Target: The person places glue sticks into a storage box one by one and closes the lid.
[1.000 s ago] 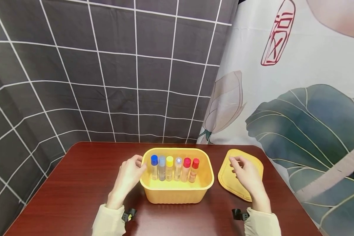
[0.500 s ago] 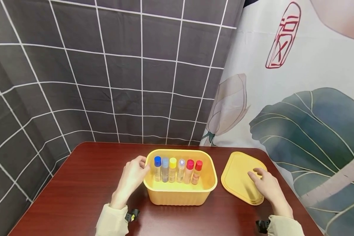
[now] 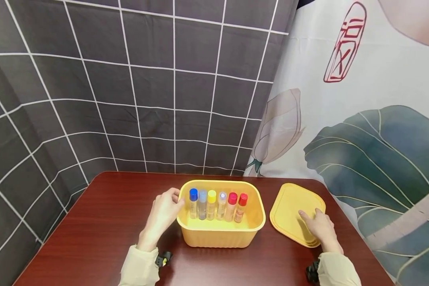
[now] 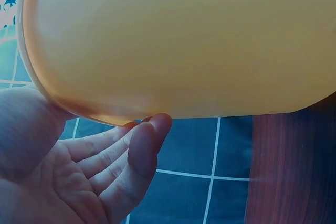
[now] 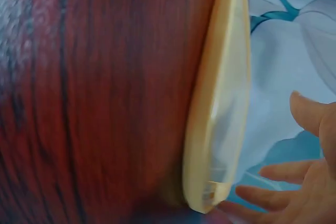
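Note:
A yellow plastic box (image 3: 218, 238) stands on the table, its top uncovered. Inside it, several small clear tubes (image 3: 219, 212) with blue, yellow, white and red caps stand upright in a row. My left hand (image 3: 163, 208) holds the box's left end by the rim. From the left wrist, the box wall (image 4: 184, 45) fills the upper view, with fingertips and thumb at its edge. To the right lies a flat yellow lid (image 3: 289, 206). My right hand (image 3: 319, 226) is over the lid's right front edge, fingers spread; the right wrist view shows the fingertips close to the lid's end.
The dark red wooden table (image 3: 103, 222) extends left and in front of the box. A dark grid-patterned cloth (image 3: 146, 99) hangs behind it, and a white cloth (image 3: 307, 71) with lotus prints hangs at the right, close to the table edge.
My right hand has moved right and downward, from the lid's middle to its right front edge. The left hand stays at the box; the head view has shifted slightly.

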`<state>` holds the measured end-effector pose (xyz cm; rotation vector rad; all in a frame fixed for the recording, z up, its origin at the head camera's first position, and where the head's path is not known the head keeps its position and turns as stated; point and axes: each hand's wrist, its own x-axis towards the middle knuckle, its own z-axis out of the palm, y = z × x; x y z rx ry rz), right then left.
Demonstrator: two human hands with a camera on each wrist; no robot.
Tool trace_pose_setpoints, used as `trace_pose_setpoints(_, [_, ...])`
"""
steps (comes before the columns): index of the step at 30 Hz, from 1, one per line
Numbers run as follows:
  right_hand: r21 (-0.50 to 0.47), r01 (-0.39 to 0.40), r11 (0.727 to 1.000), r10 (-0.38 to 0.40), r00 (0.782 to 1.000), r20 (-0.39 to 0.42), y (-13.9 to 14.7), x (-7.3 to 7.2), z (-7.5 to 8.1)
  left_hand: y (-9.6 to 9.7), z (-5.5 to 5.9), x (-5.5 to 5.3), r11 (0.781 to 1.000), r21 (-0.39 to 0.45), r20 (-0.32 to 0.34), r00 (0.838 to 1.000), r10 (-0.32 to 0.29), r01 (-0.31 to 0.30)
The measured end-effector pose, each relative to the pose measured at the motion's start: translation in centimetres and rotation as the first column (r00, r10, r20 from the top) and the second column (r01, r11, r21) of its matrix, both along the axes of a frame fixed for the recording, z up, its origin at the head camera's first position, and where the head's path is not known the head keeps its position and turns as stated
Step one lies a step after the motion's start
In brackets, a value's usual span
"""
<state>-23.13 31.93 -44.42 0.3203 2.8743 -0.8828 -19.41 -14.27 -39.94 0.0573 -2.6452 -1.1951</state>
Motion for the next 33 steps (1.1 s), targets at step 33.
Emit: trace_pose_setpoints(33, [0.114, 0.2, 0.973, -0.222, 0.949, 0.225, 1.5, -3.5, -0.3, 0.1, 0.1, 0.1, 1.0, -0.013, -0.039, 0.999, -0.006, 0.006])
